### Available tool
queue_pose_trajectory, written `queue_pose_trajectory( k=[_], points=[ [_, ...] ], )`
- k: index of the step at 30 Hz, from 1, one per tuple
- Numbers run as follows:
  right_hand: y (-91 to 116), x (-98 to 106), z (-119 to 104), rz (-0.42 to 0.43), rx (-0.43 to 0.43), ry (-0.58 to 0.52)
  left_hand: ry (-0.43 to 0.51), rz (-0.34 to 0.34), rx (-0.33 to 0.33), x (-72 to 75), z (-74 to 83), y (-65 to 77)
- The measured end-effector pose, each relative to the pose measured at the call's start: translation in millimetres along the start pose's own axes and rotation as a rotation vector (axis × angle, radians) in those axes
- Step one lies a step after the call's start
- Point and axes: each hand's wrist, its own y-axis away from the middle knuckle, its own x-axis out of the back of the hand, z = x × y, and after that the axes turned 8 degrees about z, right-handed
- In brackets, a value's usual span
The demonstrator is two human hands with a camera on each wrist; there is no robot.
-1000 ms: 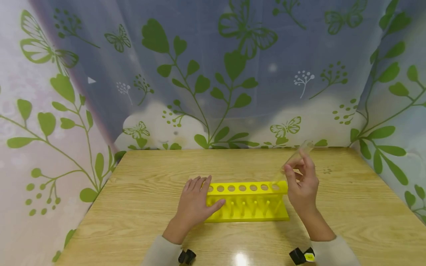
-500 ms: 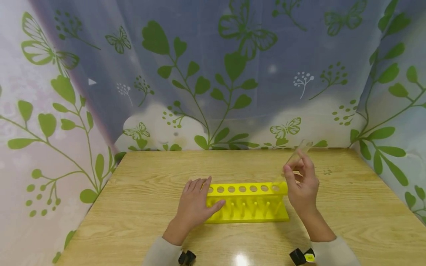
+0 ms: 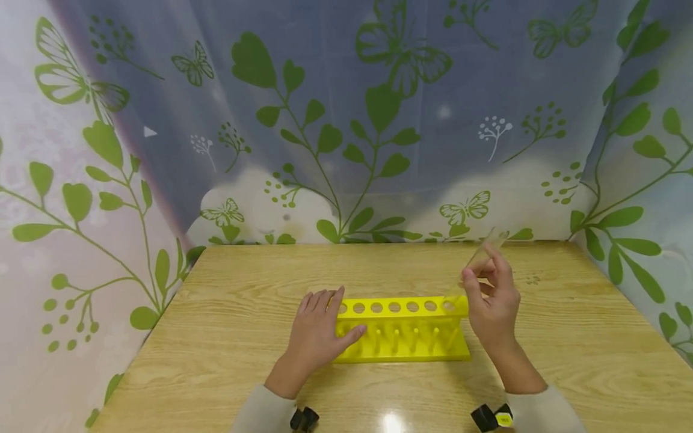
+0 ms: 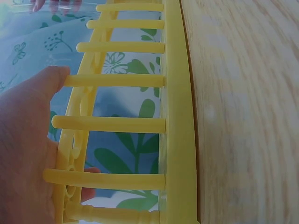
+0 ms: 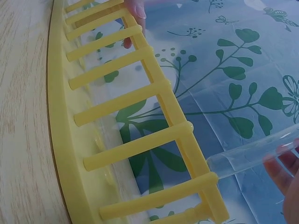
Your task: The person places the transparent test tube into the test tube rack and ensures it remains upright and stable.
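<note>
A yellow test tube rack [image 3: 400,359] stands on the table, a row of round holes along its top bar and upright pegs on its base. My left hand [image 3: 319,331] grips the rack's left end, thumb in front and fingers over the back. In my right hand [image 3: 494,304] a clear glass test tube [image 3: 480,257] is pinched between thumb and fingers. The tube tilts, its upper end leaning away to the right. Its lower end is right at the rightmost hole, and in the right wrist view the tube [image 5: 247,156] meets the top bar there.
The wooden table [image 3: 233,337] has a far edge against a hanging cloth [image 3: 325,150] with leaf and butterfly prints. Patterned cloth also flanks both sides. Black wrist devices [image 3: 483,417] sit at the sleeve cuffs, low over the table.
</note>
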Motion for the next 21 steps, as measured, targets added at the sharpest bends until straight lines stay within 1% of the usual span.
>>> queue_pose_trajectory(
  k=[8,14,21],
  points=[
    [-0.6,-0.2,-3.9,-0.015,-0.004,0.012,-0.006,-0.008,0.002,-1.2,-0.5,0.2],
    [2.3,2.1,1.0,-0.039,-0.027,0.056,0.007,-0.010,0.000,-0.1,0.2,-0.2],
    [3.2,1.4,2.2,-0.054,-0.036,0.065,0.000,-0.004,-0.005,-0.4,-0.5,0.1]
  ],
)
